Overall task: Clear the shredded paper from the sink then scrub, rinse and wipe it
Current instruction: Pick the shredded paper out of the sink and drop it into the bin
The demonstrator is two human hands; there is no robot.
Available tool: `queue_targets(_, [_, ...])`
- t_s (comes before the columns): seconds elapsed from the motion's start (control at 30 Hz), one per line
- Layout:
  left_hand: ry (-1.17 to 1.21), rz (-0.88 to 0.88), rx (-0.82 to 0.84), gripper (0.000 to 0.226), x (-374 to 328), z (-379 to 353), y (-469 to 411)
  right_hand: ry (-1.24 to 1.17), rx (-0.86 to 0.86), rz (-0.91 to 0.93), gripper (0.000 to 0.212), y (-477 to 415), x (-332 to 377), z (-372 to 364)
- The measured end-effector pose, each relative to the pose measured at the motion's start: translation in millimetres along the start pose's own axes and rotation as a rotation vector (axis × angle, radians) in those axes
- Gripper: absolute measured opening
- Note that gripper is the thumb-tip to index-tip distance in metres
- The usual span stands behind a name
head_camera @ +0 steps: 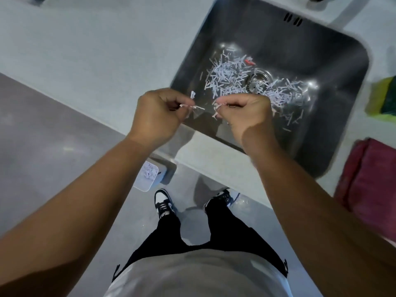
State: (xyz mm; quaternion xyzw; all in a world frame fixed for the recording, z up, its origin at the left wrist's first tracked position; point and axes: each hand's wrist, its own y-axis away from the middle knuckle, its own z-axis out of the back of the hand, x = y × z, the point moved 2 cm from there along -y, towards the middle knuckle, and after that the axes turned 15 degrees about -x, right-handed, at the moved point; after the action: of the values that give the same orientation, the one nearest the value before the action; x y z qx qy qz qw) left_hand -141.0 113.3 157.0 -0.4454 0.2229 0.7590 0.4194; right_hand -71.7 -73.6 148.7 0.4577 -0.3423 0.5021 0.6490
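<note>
Left hand [154, 116], right hand [244, 114] pinch thin pale shreds [196, 107].

head view, steeply down, close

sponge [383, 95]: cut by right edge | pink cloth [368, 181]: cut by right edge | bin [147, 176]: half hidden under counter [90, 67] | left hand [154, 116], right hand [242, 116]: fingertips hidden, curled round shredded paper [196, 107]
</note>
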Motion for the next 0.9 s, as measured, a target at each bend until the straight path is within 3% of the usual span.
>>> queue_targets(0.23, [0.004,0.118,-0.168,0.022,88,140,48,0.095,0.252,0.195,0.014,95,23,-121])
queue_targets(0.4, [-0.139,0.171,-0.249,0.018,181,202,92,0.185,0.37,0.309,0.019,158,-20,-202])
queue_targets(0.6, [-0.148,0.465,-0.263,0.021,327,192,131,0.224,0.505,-0.17,0.01,176,-128,-283])
queue_targets(0.73, [-0.115,0.743,-0.276,0.024,415,162,144,0.229,0.443,-0.409,0.012,163,-203,-329])
queue_targets(0.9, [0.105,1.078,-0.353,0.021,496,120,141,0.295,0.377,-0.637,0.028,141,-292,-375])
